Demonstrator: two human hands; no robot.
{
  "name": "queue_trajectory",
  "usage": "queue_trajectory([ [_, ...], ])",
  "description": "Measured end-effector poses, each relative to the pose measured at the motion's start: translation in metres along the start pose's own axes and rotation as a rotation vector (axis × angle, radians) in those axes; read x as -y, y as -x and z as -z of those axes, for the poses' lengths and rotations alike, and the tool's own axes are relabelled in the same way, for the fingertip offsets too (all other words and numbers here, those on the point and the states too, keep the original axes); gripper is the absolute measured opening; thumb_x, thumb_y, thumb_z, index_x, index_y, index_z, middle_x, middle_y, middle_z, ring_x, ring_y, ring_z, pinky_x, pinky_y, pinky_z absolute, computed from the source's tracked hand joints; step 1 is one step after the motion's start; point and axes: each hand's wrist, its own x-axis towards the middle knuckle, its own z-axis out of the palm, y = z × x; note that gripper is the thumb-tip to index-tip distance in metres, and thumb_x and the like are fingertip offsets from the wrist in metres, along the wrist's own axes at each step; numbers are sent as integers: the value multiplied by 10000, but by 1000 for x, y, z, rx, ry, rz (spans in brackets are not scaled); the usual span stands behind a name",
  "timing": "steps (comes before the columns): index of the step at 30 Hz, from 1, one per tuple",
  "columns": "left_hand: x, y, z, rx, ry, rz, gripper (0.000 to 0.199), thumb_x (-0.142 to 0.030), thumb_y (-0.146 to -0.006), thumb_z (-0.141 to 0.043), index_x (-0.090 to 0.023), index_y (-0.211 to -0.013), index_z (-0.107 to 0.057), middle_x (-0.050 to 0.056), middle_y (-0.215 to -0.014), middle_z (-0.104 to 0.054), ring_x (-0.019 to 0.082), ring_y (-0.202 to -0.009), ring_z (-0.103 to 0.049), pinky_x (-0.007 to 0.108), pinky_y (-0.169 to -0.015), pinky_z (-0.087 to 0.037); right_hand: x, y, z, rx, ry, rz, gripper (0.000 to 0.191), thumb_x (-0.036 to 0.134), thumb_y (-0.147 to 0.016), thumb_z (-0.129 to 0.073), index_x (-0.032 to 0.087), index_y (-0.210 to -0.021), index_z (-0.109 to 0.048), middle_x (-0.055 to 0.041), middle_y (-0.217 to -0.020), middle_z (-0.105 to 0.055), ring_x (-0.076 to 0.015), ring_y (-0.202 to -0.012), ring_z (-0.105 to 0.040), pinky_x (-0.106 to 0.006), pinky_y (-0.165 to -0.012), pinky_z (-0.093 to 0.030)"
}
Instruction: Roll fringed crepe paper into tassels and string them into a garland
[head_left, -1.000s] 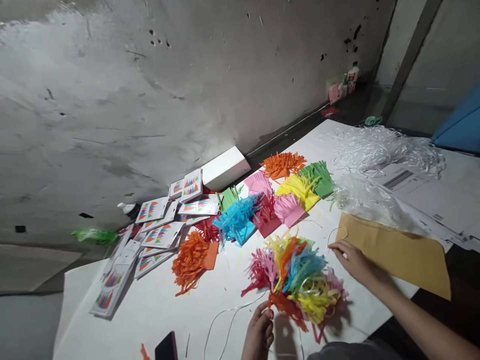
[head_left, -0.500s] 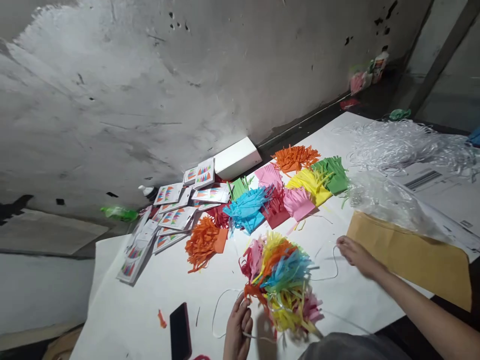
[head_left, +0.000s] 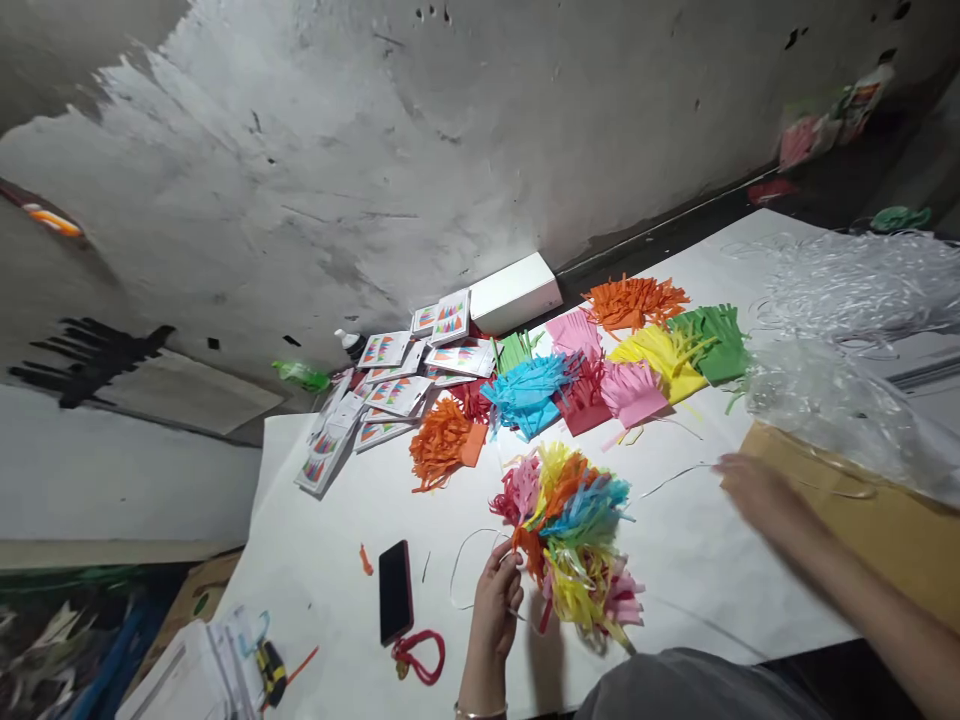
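Fringed-paper bunch [head_left: 589, 505], multicoloured, one: between the two hands, over the near part of the white sheet [head_left: 337, 590]; whether resting or lifted, cannot tell. Left hand [head_left: 497, 595]: fingers pinched on an orange strip at its edge. Right hand [head_left: 757, 490], blurred: fingers together, apparently clamped on white cord [head_left: 667, 481], beside the brown envelope [head_left: 907, 540]. Flat fringed packs, including yellow [head_left: 660, 365]: lying beyond. Step, as judged: drawing cord out from the bunch. Next move, as judged: calls for a steady left pinch and an even, snag-free pull.
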Motion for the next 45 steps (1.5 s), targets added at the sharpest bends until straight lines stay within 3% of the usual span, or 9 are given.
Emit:
queue_trajectory([
  [7, -3, 3, -2, 12, 75, 10, 525, -200, -576, -866, -135, -1030, -609, -62, -680, -586, -38, -370, -262, 96, -351, -156, 101, 24, -133, 259, -223, 258, 201, 111, -757, -582, 208, -910, -667, -115, -1283, -626, -294, -1224, -534, -501, -1066, -371],
  [11, -5, 3, 9, -5, 167, -6, 479, -152, -603, -845, -137, -1014, -599, -70, -660, -568, -39, -366, -245, 93, -342, -150, 97, 23, -130, 309, -333, 167, 171, 284, -882, -474, 219, -770, -585, -46, -808, -696, -216, -782, -647, -351, -739, -525],
  [16, -1, 4, 23, -24, 203, -12, 448, -155, -623, -831, -139, -999, -587, -69, -667, -575, -42, -358, -226, 90, -339, -154, 45, 12, -67, 227, -384, -88, 379, 495, -941, -340, 193, -963, -569, 29, -562, -572, -145, -423, -448, -247, -414, -361],
  [21, 7, 3, 19, -9, 207, 8, 435, -168, -626, -834, -132, -988, -596, -66, -649, -570, -40, -358, -238, 91, -340, -151, 28, 4, -26, 233, -375, -73, 378, 521, -861, -462, 188, -879, -641, -88, -794, -662, -228, -714, -618, -327, -628, -474],
  [26, 9, 0, 13, 15, 199, 23, 459, -167, -612, -838, -119, -1000, -597, -60, -648, -583, -46, -350, -234, 86, -336, -149, 100, 33, -92, 575, -482, 147, 263, 428, -825, -543, 236, -839, -722, -57, -813, -710, -225, -801, -655, -331, -761, -495],
  [32, 5, 1, 17, 25, 218, 5, 432, -159, -615, -828, -118, -983, -607, -43, -676, -608, -42, -355, -239, 87, -324, -159, 159, 40, -156, 681, -489, 32, 323, 479, -876, -620, 174, -773, -626, -7, -742, -642, -171, -727, -613, -362, -758, -488],
  [36, 3, 2, 28, 14, 250, -15, 424, -140, -633, -813, -125, -1003, -605, -56, -667, -586, -37, -360, -243, 86, -328, -180, 134, 24, -108, 714, -649, -21, 486, 659, -801, -582, 189, -682, -617, -26, -687, -631, -201, -693, -603, -327, -659, -492],
  [40, 4, 1, 33, 7, 270, -16, 407, -118, -648, -793, -119, -1010, -607, -66, -640, -563, -32, -358, -240, 88, -326, -181, 83, 18, -30, 610, -812, -136, 538, 697, -859, -464, 204, -957, -658, -109, -1092, -656, -241, -908, -634, -366, -785, -522],
  [45, 4, -2, 31, 10, 259, -10, 399, -119, -650, -793, -123, -1000, -602, -63, -647, -571, -33, -355, -235, 89, -323, -178, 22, 22, 19, 308, -783, -370, 430, 668, -828, -537, 248, -752, -580, -84, -657, -571, -181, -526, -523, -369, -507, -429],
])
